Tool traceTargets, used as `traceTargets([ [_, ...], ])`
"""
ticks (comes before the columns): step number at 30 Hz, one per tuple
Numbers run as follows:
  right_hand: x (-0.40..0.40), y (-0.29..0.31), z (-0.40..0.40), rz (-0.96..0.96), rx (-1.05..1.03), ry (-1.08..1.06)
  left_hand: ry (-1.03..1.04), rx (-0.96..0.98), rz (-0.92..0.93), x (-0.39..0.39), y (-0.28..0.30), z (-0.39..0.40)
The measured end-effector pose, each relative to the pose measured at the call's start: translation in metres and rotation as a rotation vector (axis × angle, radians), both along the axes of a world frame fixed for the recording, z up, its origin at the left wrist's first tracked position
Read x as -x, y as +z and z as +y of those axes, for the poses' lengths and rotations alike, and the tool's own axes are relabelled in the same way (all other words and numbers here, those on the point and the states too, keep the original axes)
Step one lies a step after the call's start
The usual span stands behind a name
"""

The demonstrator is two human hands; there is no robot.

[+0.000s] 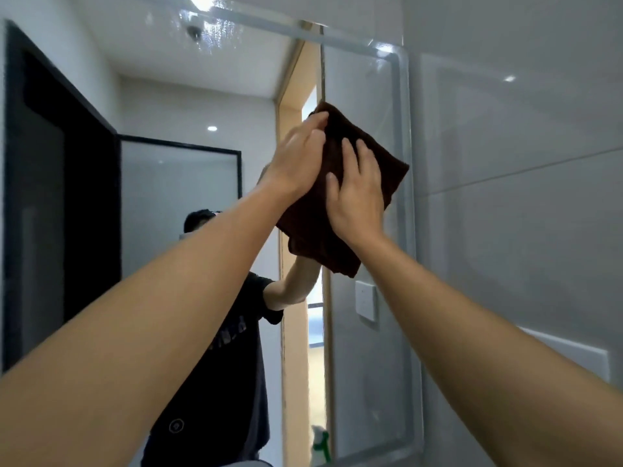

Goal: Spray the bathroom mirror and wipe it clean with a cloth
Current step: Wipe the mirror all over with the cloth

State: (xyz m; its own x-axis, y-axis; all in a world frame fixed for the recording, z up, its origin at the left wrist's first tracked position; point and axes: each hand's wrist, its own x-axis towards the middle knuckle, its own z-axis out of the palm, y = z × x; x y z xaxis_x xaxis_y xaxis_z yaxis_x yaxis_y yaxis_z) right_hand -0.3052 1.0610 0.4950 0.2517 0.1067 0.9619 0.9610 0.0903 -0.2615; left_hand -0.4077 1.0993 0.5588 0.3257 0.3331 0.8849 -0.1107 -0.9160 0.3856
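A folded dark brown cloth [374,153] is pressed flat against the bathroom mirror [188,96], near its right side at mid height. My left hand [296,156] lies on the cloth's upper left part, fingers stretched toward its top corner. My right hand [357,190] presses on the cloth's middle with fingers spread. Spray droplets cling to the glass near the mirror's top edge [215,32]. A spray bottle with a green trigger [320,443] shows at the bottom, seemingly as a reflection.
The mirror has a frosted rounded border [403,129] on the right. Grey wall tiles [522,163] fill the right side. A white wall switch [365,299] appears in the glass. A person in a dark shirt, a dark door frame and a glass partition are reflected.
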Motion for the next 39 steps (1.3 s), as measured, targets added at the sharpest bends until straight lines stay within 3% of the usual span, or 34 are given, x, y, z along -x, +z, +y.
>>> traceTargets([
  [2, 0.008, 0.011, 0.018, 0.005, 0.048, -0.098, -0.176, 0.208, -0.077, 0.01, 0.009, -0.002],
  [4, 0.013, 0.015, 0.034, 0.004, 0.063, -0.2, -0.221, 0.258, -0.073, 0.017, 0.007, -0.01],
  [6, 0.014, 0.01, 0.044, 0.009, 0.036, -0.269, -0.125, 0.139, -0.01, 0.02, -0.005, -0.015],
  [12, 0.005, -0.004, 0.042, -0.03, 0.039, -0.365, 0.426, -0.497, 0.054, 0.013, -0.054, -0.018],
  [15, -0.012, -0.028, 0.038, -0.057, 0.036, -0.333, 0.593, -0.583, 0.038, 0.023, -0.083, -0.02],
  [18, -0.039, -0.07, 0.033, -0.069, 0.019, -0.326, 0.691, -0.578, 0.05, 0.041, -0.128, -0.022],
  [22, -0.07, -0.16, 0.024, -0.047, 0.034, -0.356, 0.764, -0.565, 0.202, 0.058, -0.203, -0.028],
  [26, -0.075, -0.266, 0.02, -0.027, 0.088, -0.338, 0.703, -0.607, 0.334, 0.057, -0.258, -0.039],
  [31, -0.063, -0.356, 0.02, 0.122, 0.175, -0.323, 0.63, -0.598, 0.349, 0.061, -0.296, -0.049],
  [35, -0.052, -0.351, 0.025, 0.188, 0.13, -0.337, 0.638, -0.614, 0.349, 0.074, -0.301, -0.043],
  [39, -0.054, -0.271, 0.03, 0.1, 0.029, -0.377, 0.679, -0.639, 0.288, 0.074, -0.267, -0.038],
])
